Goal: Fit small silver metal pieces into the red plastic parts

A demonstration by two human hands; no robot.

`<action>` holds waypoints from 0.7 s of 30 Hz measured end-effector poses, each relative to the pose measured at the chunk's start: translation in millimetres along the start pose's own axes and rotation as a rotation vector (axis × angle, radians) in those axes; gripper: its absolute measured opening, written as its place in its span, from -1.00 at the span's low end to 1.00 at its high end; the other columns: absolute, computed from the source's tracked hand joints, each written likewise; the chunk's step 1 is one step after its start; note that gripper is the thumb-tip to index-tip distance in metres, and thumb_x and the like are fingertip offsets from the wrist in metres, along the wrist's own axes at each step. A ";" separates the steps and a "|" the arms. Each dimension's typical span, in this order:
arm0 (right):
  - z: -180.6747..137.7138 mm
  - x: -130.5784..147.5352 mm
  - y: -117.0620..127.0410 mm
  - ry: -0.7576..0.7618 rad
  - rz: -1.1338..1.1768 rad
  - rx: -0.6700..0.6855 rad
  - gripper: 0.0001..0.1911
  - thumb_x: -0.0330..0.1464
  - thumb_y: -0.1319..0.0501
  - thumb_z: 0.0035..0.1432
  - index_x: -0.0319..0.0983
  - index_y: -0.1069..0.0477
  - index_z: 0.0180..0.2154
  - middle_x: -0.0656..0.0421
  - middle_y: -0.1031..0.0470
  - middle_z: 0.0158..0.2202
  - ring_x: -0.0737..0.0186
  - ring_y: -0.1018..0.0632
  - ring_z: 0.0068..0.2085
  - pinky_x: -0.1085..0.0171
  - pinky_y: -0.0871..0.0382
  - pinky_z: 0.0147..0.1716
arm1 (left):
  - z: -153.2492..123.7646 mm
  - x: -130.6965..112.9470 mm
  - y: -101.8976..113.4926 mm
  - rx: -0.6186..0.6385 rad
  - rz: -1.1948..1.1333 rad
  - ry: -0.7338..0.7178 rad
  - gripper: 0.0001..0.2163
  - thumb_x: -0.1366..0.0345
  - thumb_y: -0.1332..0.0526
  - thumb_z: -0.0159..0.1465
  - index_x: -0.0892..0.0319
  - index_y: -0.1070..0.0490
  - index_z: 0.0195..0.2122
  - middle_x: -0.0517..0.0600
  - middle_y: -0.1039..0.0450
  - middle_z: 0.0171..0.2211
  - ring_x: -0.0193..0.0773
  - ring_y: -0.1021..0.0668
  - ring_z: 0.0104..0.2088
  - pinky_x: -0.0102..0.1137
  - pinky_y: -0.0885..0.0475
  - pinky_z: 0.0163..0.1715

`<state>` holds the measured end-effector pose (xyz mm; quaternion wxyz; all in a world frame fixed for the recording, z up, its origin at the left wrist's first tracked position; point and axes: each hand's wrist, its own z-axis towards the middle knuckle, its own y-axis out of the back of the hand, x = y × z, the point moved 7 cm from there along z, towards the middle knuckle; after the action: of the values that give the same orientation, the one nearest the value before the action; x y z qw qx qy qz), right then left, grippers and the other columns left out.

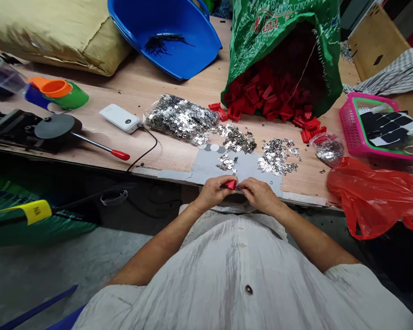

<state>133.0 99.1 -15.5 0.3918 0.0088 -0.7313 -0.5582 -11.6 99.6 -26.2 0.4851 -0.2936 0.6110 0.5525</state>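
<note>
At the table's front edge my left hand (211,192) is closed around a small red plastic part (231,184). Right beside it, my right hand (259,195) has its thumb and fingers pinched together close to the red part; whatever is between them is too small to make out. Just beyond the hands, a small heap of shiny metal pieces (226,162) lies on a grey sheet (206,165). Larger heaps of the metal pieces lie behind (239,139) and to the right (277,156).
A green sack (282,41) spills red plastic parts (271,96) at the back. A bag of metal pieces (182,118), a white power bank (119,118) and a red-tipped lever (99,145) are leftward. At right are a pink basket (353,123) and a red bag (375,192).
</note>
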 end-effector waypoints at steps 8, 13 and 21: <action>-20.1 9.4 27.0 0.077 0.370 -0.071 -0.65 -0.31 0.05 0.38 -0.15 -0.17 0.16 0.23 -0.49 -0.36 0.29 -0.49 -0.33 0.30 -0.33 -0.25 | -19.1 -18.9 -0.1 -0.209 -0.779 0.211 -0.74 0.26 -0.41 0.08 0.15 -0.42 -0.23 -0.02 -0.50 -0.17 -0.26 -0.56 -0.15 -0.32 -0.42 -0.02; -22.7 24.7 31.5 0.075 0.290 -0.034 -0.55 -0.21 0.04 0.39 -0.05 -0.13 0.27 0.26 -0.54 -0.39 0.27 -0.53 -0.38 0.32 -0.34 -0.31 | -29.0 -34.0 -23.6 -0.141 -1.291 0.420 -0.78 0.24 -0.38 0.15 0.20 -0.35 -0.39 -0.05 -0.52 -0.33 -0.30 -0.60 -0.25 -0.24 -0.39 0.09; -20.6 36.1 34.9 0.119 0.219 -0.116 -0.64 -0.22 0.02 0.39 -0.03 -0.31 0.14 0.21 -0.56 -0.02 0.20 -0.60 -0.15 0.29 -0.39 -0.19 | -37.3 -34.2 -36.7 -0.220 -1.458 0.520 -0.92 0.34 -0.27 0.26 0.25 -0.47 -0.35 -0.02 -0.51 -0.31 -0.34 -0.57 -0.27 -0.30 -0.41 0.12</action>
<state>134.8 79.3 35.0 0.4929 -0.0608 -0.6700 -0.5518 23.5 49.8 -12.1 0.5350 -0.7874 0.2993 0.0652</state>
